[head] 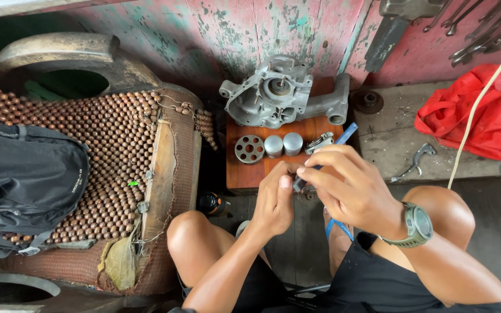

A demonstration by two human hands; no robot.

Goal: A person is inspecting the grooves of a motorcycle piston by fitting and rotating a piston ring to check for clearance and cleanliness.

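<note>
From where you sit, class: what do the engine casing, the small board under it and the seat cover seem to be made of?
Engine casing: apparently cast metal, dull grey with a matte, rough surface.
Small board: looks like wood, reddish-brown, smooth with a slight sheen and visible grain.
Seat cover: round brown beads strung in rows, probably wood, glossy.

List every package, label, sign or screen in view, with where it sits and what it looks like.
Small logo print: on the black backpack at left, pale lettering, too small to tell more.
Watch face: on the right wrist, round, grey-green case; display not readable.
Red bag: on the floor at right, crumpled, no label visible.
No signs.
</note>
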